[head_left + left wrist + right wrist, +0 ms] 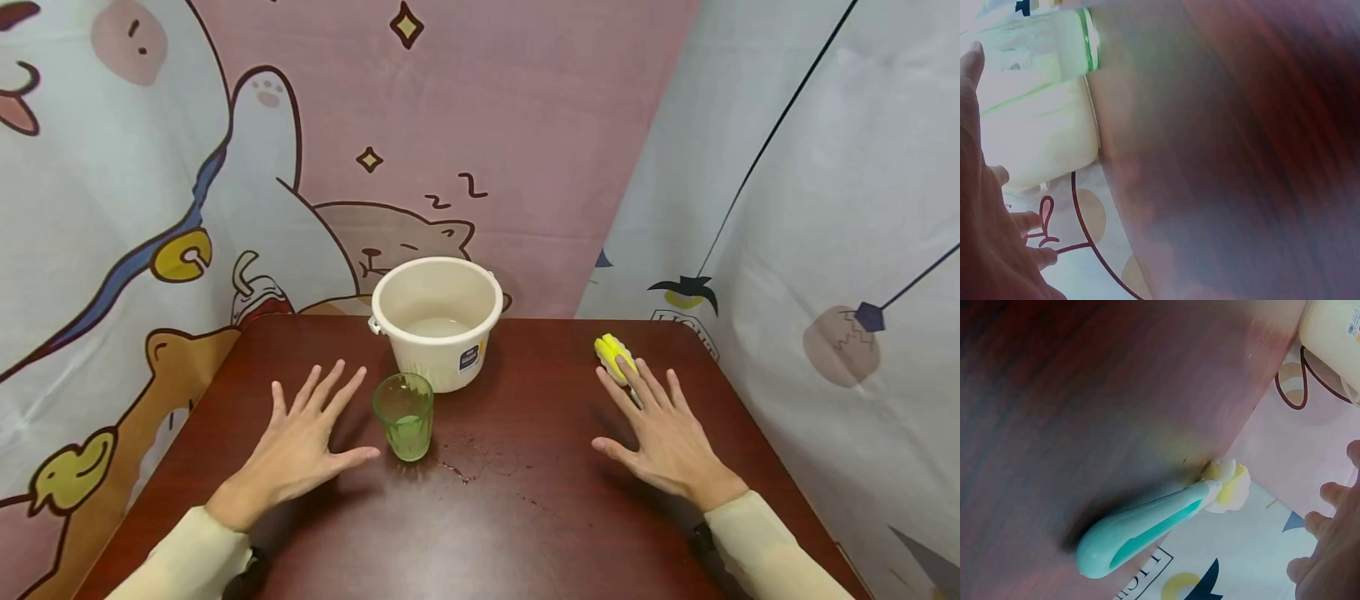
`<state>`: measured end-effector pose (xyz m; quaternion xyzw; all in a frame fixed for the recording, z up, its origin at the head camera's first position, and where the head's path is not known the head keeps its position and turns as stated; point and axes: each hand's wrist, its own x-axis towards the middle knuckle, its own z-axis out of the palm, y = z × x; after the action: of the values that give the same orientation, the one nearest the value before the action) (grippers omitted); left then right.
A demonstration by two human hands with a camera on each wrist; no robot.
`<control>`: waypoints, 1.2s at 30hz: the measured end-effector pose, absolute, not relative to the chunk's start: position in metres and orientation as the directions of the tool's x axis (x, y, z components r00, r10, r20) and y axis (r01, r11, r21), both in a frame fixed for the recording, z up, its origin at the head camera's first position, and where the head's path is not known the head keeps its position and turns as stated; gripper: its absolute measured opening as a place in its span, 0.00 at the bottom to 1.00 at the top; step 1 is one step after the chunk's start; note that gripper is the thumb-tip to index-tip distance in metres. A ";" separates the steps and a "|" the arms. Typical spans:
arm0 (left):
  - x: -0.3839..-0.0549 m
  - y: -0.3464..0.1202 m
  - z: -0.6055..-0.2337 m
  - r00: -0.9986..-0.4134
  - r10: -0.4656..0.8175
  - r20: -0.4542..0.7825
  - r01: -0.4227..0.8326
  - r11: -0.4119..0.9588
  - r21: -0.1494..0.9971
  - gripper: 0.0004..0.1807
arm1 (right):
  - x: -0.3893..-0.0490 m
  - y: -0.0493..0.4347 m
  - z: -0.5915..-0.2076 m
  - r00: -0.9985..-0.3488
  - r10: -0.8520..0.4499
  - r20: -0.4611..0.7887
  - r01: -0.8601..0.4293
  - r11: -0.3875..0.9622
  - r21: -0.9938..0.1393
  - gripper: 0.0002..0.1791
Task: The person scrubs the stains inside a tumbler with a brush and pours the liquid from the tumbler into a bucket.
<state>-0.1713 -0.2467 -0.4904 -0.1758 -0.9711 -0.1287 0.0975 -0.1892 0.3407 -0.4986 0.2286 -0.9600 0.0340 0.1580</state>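
through my head camera, i see the left hand (300, 442) up over the left part of the surface (480, 550). its grip is wide, with the fingers spread out. the thumb points at a clear green drinking glass (405, 429) and is just beside it, with a small gap. the glass stands upright on the surface. its lower part looks a bit fuller, but i cannot tell for sure if that is water.

behind the glass, near the back edge, stands a cream plastic bucket (442, 365) with a small dark label (468, 357) on its front. i see a pale round patch at the bottom inside.

the right hand (667, 446) is up over the right side, and its grip is wide too. its fingers cover part of a sponge brush (615, 357) in my head view, but my right wrist view shows the hand and the brush apart. the brush lies on the surface. its head is yellow and white, and its handle (1147, 528) is blue-green.

little wet spots (456, 473) shine near the glass. behind it all hangs a pink and white cloth (562, 125) with cartoon cats.
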 end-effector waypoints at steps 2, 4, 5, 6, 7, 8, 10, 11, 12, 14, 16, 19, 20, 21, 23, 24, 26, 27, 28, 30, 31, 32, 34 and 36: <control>-0.171 -0.244 -0.490 -0.920 0.313 0.238 0.367 0.900 0.234 0.67 | -0.190 0.341 -0.498 -0.844 -0.426 0.326 -0.449 0.894 0.005 0.60; -0.170 -0.242 -0.491 -0.922 0.307 0.238 0.364 0.895 0.258 0.67 | -0.191 0.340 -0.498 -0.845 -0.423 0.328 -0.448 0.894 0.000 0.60; -0.170 -0.241 -0.491 -0.923 0.303 0.237 0.362 0.893 0.267 0.67 | -0.192 0.340 -0.497 -0.845 -0.423 0.328 -0.449 0.894 -0.003 0.60; -0.169 -0.240 -0.491 -0.924 0.299 0.237 0.359 0.891 0.276 0.68 | -0.193 0.340 -0.497 -0.845 -0.423 0.327 -0.449 0.893 -0.007 0.59; -0.169 -0.239 -0.491 -0.925 0.296 0.238 0.358 0.889 0.285 0.67 | -0.193 0.340 -0.497 -0.847 -0.421 0.325 -0.449 0.893 -0.011 0.59; -0.169 -0.239 -0.491 -0.926 0.293 0.240 0.357 0.887 0.294 0.67 | -0.194 0.341 -0.497 -0.848 -0.420 0.323 -0.448 0.894 -0.014 0.59; -0.169 -0.237 -0.492 -0.925 0.291 0.244 0.358 0.882 0.306 0.67 | -0.195 0.341 -0.496 -0.851 -0.414 0.322 -0.443 0.896 -0.018 0.58; -0.168 -0.236 -0.491 -0.925 0.290 0.245 0.359 0.880 0.312 0.67 | -0.195 0.341 -0.495 -0.854 -0.410 0.321 -0.439 0.898 -0.020 0.58; -0.168 -0.235 -0.491 -0.925 0.289 0.246 0.358 0.877 0.319 0.67 | -0.196 0.341 -0.495 -0.855 -0.407 0.321 -0.436 0.900 -0.021 0.58; -0.168 -0.233 -0.491 -0.927 0.285 0.246 0.357 0.873 0.334 0.66 | -0.197 0.342 -0.494 -0.859 -0.401 0.319 -0.430 0.903 -0.022 0.57; -0.167 -0.232 -0.491 -0.929 0.278 0.245 0.353 0.867 0.352 0.66 | -0.197 0.342 -0.493 -0.862 -0.397 0.314 -0.426 0.905 -0.025 0.57; -0.167 -0.229 -0.490 -0.932 0.269 0.243 0.346 0.858 0.380 0.66 | -0.198 0.342 -0.492 -0.869 -0.391 0.303 -0.419 0.907 -0.033 0.56; -0.167 -0.228 -0.490 -0.933 0.266 0.243 0.345 0.855 0.387 0.66 | -0.198 0.342 -0.492 -0.873 -0.387 0.299 -0.415 0.909 -0.034 0.56; -0.167 -0.226 -0.490 -0.933 0.265 0.244 0.345 0.853 0.392 0.66 | -0.198 0.342 -0.492 -0.875 -0.383 0.296 -0.411 0.911 -0.035 0.56; -0.168 -0.224 -0.490 -0.933 0.264 0.246 0.346 0.849 0.400 0.66 | -0.198 0.343 -0.492 -0.878 -0.378 0.295 -0.406 0.913 -0.038 0.55; -0.168 -0.223 -0.490 -0.933 0.263 0.246 0.345 0.847 0.405 0.66 | -0.198 0.343 -0.492 -0.880 -0.375 0.292 -0.403 0.914 -0.041 0.55; -0.168 -0.221 -0.489 -0.933 0.261 0.250 0.346 0.840 0.417 0.67 | -0.198 0.345 -0.492 -0.882 -0.369 0.293 -0.399 0.916 -0.045 0.54; -0.168 -0.220 -0.489 -0.932 0.260 0.251 0.348 0.836 0.425 0.67 | -0.198 0.345 -0.492 -0.883 -0.367 0.292 -0.397 0.917 -0.049 0.54; -0.168 -0.218 -0.489 -0.932 0.259 0.254 0.349 0.832 0.432 0.67 | -0.198 0.346 -0.493 -0.883 -0.365 0.295 -0.396 0.917 -0.052 0.53; -0.169 -0.215 -0.489 -0.932 0.255 0.259 0.350 0.822 0.449 0.67 | -0.198 0.347 -0.493 -0.884 -0.359 0.298 -0.392 0.918 -0.058 0.51; -0.169 -0.214 -0.489 -0.931 0.254 0.261 0.351 0.818 0.457 0.67 | -0.198 0.348 -0.493 -0.884 -0.357 0.301 -0.391 0.918 -0.059 0.50; -0.170 -0.213 -0.489 -0.932 0.252 0.262 0.350 0.815 0.462 0.68 | -0.198 0.348 -0.493 -0.884 -0.356 0.303 -0.390 0.919 -0.061 0.49; -0.170 -0.210 -0.489 -0.933 0.247 0.262 0.348 0.809 0.474 0.69 | -0.198 0.349 -0.493 -0.885 -0.352 0.305 -0.389 0.919 -0.067 0.48; -0.170 -0.208 -0.489 -0.936 0.242 0.256 0.342 0.805 0.485 0.70 | -0.199 0.349 -0.492 -0.887 -0.347 0.304 -0.385 0.920 -0.073 0.48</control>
<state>-0.1702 -0.2081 -0.4887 -0.1544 -0.9456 -0.2715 0.0913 -0.1987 0.3493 -0.4924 0.1889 -0.9692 0.0655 0.1440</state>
